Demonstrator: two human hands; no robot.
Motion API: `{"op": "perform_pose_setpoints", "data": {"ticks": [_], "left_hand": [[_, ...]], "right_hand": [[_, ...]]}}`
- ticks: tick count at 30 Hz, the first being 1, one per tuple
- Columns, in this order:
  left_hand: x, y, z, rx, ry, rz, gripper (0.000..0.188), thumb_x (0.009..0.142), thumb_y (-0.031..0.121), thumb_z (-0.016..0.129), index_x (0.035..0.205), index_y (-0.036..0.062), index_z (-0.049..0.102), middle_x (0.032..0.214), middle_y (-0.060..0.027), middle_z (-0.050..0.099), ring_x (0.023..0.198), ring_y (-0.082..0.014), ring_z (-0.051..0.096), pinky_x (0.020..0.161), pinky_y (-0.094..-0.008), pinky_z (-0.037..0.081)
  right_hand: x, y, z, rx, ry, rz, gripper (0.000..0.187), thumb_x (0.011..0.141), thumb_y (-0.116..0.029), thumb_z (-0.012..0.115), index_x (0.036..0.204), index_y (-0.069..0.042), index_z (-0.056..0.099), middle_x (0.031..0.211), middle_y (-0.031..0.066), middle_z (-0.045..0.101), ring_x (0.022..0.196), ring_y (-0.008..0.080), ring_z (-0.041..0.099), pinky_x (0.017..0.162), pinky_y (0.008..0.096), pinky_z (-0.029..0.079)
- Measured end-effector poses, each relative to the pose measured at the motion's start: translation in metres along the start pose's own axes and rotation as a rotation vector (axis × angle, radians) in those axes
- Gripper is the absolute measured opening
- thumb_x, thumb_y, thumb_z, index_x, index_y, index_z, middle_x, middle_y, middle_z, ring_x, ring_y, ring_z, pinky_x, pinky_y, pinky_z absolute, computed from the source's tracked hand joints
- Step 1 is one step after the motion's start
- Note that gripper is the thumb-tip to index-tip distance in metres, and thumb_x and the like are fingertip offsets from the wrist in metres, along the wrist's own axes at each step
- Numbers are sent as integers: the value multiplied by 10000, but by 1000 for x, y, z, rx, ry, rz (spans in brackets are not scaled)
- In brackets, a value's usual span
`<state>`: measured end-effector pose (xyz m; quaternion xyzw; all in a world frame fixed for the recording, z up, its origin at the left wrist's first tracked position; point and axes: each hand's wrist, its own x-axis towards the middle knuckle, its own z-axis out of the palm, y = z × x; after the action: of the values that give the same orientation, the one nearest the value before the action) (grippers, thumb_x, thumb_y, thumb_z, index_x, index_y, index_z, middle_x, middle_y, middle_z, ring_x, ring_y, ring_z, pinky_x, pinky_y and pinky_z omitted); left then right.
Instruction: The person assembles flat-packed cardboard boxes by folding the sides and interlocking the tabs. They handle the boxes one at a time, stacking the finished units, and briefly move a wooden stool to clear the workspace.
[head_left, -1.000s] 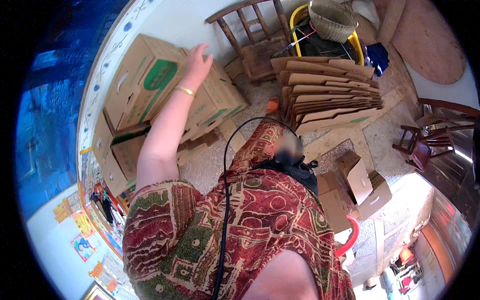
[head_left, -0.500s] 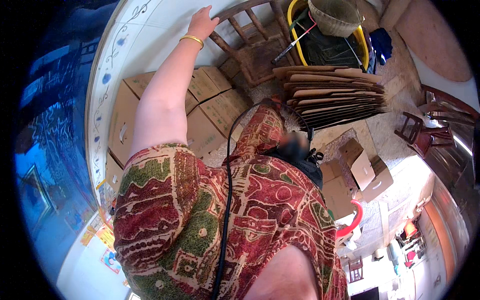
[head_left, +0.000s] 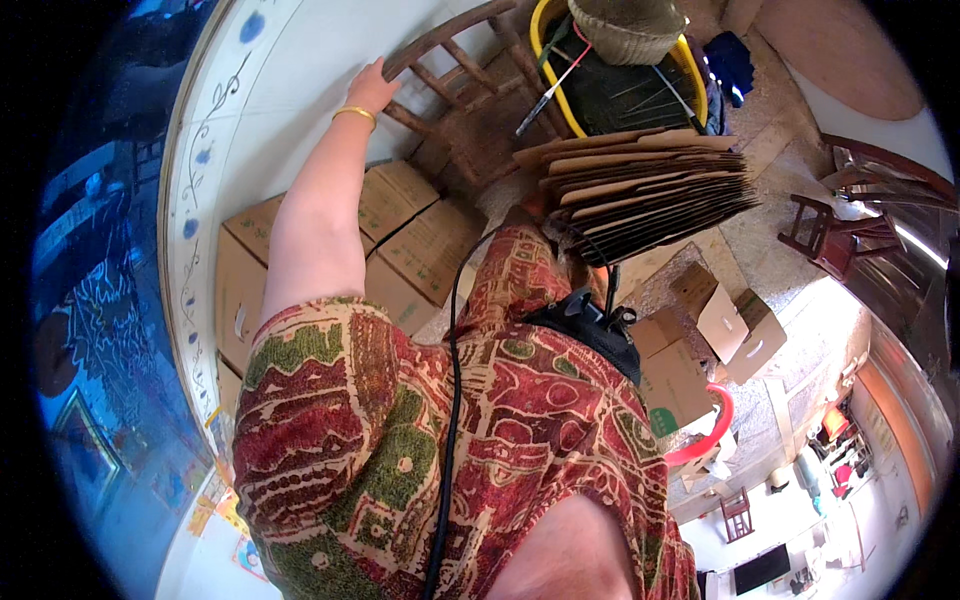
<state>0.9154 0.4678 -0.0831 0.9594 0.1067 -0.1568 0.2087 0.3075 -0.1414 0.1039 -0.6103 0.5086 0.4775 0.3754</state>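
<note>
My left hand point(head_left: 372, 88), with a gold bangle point(head_left: 356, 114) at the wrist, reaches out at the upper left. Its fingers are bent around the corner of the backrest of a brown wooden chair point(head_left: 478, 128). The chair stands close to the white wall, and its bare seat faces me. Beneath my outstretched forearm are closed cardboard boxes point(head_left: 400, 200), stacked against the wall. My right hand does not show.
Flattened cardboard boxes point(head_left: 650, 185) stand in a thick row right of the chair. Behind them, a yellow tub point(head_left: 548, 60) holds dark netting, a racket and a woven basket point(head_left: 630, 32). Opened boxes point(head_left: 672, 385) and a red curved object point(head_left: 718, 425) lie at the right.
My left hand has come down onto the chair's backrest corner, and its outstretched fingers have bent around it. The whole view has shifted a little.
</note>
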Motion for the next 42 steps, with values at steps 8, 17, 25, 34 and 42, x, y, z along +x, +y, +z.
{"op": "perform_pose_setpoints", "data": {"ticks": [8,17,25,34,42], "left_hand": [[13,5,3,12,-103,-18,720,859,349,612,1449,52,328,1425,-179,431,1295,-354,426,1084,-407,357],[25,28,6,60,-135,-77,905,794,456,676,1515,190,198,1550,-144,230,1415,-317,255,1127,-537,238],[4,74,-33,203,-175,-158,843,691,494,757,1374,103,455,1438,-199,400,1315,-315,410,1055,-450,378],[-38,78,-8,-264,-481,-5,498,682,226,701,1103,-11,582,742,-87,660,555,-168,605,578,-321,511],[-99,150,-13,-385,-454,78,538,709,262,681,1167,5,563,750,-103,659,560,-183,610,594,-321,511]], "right_hand": [[-4,20,32,67,-4,31,173,876,-181,583,1021,-102,634,802,64,658,707,191,651,612,348,525],[-1,4,43,114,10,12,177,879,-183,584,1021,-90,636,815,75,662,715,196,652,627,348,525],[1,-1,53,158,17,-12,182,882,-184,585,1022,-80,638,826,85,665,721,199,653,640,348,526],[15,19,77,190,1,-28,188,885,-186,587,1023,-68,640,839,97,669,728,204,655,655,348,527],[21,41,90,202,-13,-25,194,888,-187,588,1023,-57,642,851,107,673,734,207,656,668,348,527]]}}
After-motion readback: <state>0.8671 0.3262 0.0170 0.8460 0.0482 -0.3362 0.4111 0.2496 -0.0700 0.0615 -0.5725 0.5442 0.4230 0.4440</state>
